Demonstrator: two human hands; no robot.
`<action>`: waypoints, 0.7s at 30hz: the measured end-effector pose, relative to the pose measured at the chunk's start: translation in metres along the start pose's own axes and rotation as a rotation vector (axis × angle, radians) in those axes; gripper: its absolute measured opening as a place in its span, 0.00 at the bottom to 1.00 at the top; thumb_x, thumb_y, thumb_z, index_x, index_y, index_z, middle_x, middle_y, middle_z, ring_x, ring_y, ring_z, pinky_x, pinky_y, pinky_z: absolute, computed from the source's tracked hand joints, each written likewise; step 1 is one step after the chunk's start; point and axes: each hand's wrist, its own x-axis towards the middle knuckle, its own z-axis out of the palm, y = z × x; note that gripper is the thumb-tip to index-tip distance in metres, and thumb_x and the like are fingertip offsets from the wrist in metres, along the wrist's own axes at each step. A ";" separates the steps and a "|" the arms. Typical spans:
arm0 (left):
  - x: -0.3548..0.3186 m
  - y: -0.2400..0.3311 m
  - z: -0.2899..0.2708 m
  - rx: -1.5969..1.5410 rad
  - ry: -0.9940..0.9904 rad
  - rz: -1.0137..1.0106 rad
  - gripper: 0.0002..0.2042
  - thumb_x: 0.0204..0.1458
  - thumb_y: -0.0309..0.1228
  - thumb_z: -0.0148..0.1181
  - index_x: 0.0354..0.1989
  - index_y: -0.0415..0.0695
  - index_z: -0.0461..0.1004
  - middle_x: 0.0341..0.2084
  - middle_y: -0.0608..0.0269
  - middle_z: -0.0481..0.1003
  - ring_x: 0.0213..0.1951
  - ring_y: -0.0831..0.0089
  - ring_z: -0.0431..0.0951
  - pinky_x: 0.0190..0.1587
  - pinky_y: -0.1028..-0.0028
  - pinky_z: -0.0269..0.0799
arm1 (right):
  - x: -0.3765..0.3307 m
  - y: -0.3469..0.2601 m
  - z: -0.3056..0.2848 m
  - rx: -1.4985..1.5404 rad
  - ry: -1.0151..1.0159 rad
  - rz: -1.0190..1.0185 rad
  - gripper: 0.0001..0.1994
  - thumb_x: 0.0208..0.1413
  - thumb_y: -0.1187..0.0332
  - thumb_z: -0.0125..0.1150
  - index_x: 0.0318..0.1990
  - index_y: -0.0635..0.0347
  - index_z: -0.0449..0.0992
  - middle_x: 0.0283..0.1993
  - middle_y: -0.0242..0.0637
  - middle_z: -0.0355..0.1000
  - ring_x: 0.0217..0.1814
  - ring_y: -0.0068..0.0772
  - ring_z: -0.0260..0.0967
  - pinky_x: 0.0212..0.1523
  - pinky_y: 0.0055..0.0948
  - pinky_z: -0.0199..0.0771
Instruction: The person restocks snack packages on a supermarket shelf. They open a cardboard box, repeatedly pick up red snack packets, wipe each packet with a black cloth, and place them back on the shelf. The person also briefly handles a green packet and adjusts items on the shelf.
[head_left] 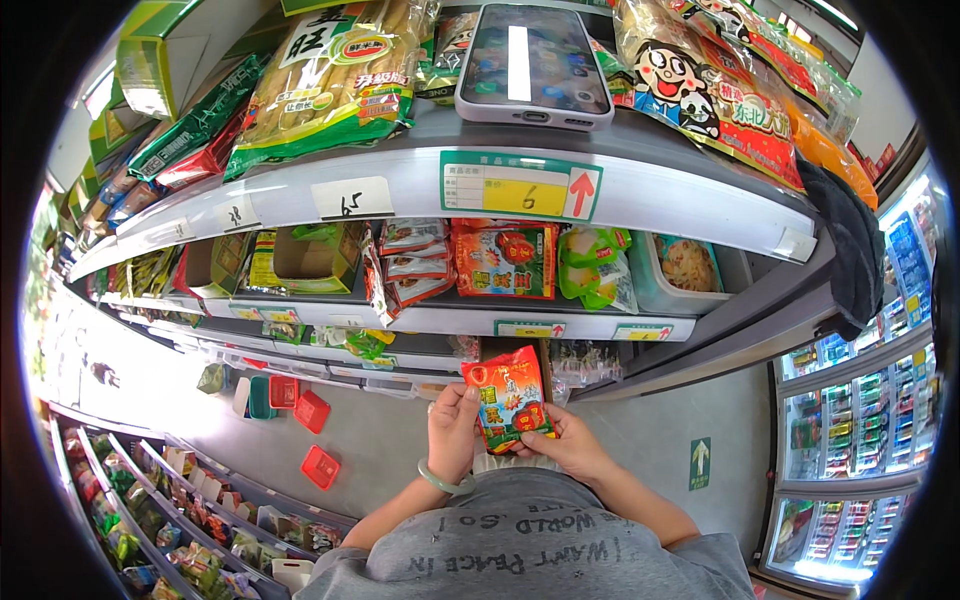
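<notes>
A red and yellow snack packet (508, 396) is held upright before my body, just below the shelves. My left hand (455, 422), with a pale green bangle at its wrist, is closed on the packet's left edge. At the lower right corner, my right hand (568, 442) pinches the same packet between thumb and fingers. Similar red packets (505, 260) stand on the middle shelf, straight ahead of my hands. Beside them are silver and red sachets (415, 262) on the left and green and white bags (595, 268) on the right.
A phone (535, 65) lies on the upper shelf between large snack bags (335, 80). A dark cloth (840, 250) hangs at the shelf's right end. Red baskets (320, 467) are on the floor at left. Drink coolers (850, 430) stand at right, stocked shelves (200, 500) behind left.
</notes>
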 end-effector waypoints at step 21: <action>-0.003 0.026 -0.017 -0.068 0.048 -0.029 0.21 0.67 0.44 0.47 0.49 0.34 0.70 0.44 0.55 0.78 0.42 0.68 0.81 0.47 0.68 0.77 | -0.111 -0.201 -0.005 -1.364 0.768 -1.256 0.12 0.54 0.70 0.64 0.46 0.61 0.77 0.42 0.39 0.78 0.39 0.35 0.73 0.43 0.35 0.71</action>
